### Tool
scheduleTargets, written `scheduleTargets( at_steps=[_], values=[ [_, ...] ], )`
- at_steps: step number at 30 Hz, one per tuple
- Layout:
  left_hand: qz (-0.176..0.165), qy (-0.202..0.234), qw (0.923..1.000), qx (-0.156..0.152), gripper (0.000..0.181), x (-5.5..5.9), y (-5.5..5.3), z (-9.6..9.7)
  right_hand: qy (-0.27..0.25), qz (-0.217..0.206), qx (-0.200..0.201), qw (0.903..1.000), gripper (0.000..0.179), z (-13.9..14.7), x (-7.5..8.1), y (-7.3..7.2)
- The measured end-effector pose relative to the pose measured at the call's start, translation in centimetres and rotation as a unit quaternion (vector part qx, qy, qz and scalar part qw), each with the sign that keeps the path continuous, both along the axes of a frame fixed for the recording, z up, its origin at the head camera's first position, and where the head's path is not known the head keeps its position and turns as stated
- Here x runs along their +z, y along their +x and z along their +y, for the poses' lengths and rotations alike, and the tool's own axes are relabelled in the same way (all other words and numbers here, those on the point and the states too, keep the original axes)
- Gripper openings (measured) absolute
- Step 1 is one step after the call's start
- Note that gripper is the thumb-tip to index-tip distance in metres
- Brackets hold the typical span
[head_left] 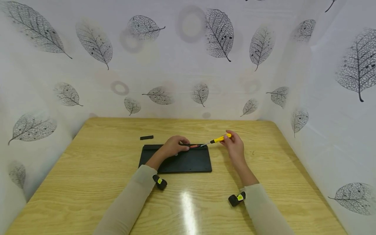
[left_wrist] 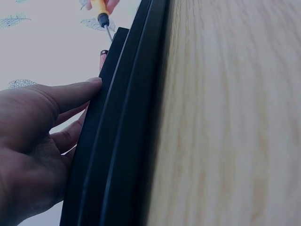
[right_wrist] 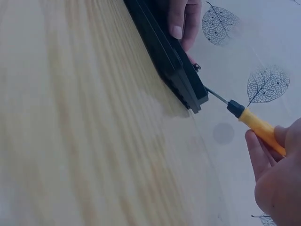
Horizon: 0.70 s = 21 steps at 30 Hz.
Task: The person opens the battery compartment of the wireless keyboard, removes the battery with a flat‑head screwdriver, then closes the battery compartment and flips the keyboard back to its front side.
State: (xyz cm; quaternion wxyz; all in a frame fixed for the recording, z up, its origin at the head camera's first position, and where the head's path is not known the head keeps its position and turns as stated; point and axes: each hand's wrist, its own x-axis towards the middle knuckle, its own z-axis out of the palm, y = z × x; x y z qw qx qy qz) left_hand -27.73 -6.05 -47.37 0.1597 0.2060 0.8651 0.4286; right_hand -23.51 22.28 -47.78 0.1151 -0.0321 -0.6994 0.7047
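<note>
Head cam: left arm (head_left: pixel 155 160) blocks a chunk of the black slab (head_left: pixel 188 162), and the red thing (head_left: pixel 194 146) up top is too tiny to make out. Right wrist cam: screwdriver (right_wrist: pixel 261 127) tip's hidden behind the slab, right hand (right_wrist: pixel 282 181) cropped lower right. Left hand (left_wrist: pixel 33 141) gets chopped at its cam's left edge.

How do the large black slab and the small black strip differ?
The black slab is far larger than the black strip. The left hand holds the slab, while the strip lies untouched beyond the slab's far edge. Both are black and oblong.
</note>
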Motion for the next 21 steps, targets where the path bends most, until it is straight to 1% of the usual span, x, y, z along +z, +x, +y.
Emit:
scheduleTargets(
  at_steps=[2,6,10,12,14,16,18,21],
  values=[
    [0.000,0.002,1.0000,0.001,0.021,0.0,-0.1,-0.1,0.033,0.000,0.017,0.9993,0.044,0.2,0.3,0.0],
    [-0.001,0.006,1.0000,-0.002,0.021,0.0,-0.1,-0.2,0.092,-0.009,0.052,0.9944,0.045,1.2,0.8,0.1],
    [-0.002,0.007,1.0000,-0.001,0.021,0.1,0.0,-0.1,0.134,-0.031,0.088,0.9866,0.045,2.6,1.1,0.3],
    [-0.003,0.007,1.0000,0.001,0.022,0.1,0.1,-0.1,0.165,-0.043,0.103,0.9800,0.043,3.1,1.4,0.3],
    [-0.002,0.006,1.0000,0.001,0.022,0.2,0.2,-0.2,0.206,-0.053,0.114,0.9705,0.040,3.6,1.6,0.4],
    [-0.003,0.007,1.0000,0.000,0.022,0.2,0.2,-0.2,0.258,-0.056,0.124,0.9565,0.038,4.0,1.9,0.6],
    [-0.004,0.007,1.0000,0.001,0.022,0.1,0.2,-0.1,0.322,-0.049,0.136,0.9358,0.035,4.3,2.2,0.8],
    [-0.006,0.007,1.0000,0.001,0.021,0.1,0.1,-0.1,0.393,-0.039,0.156,0.9054,0.034,4.7,2.6,1.0]
  ],
)
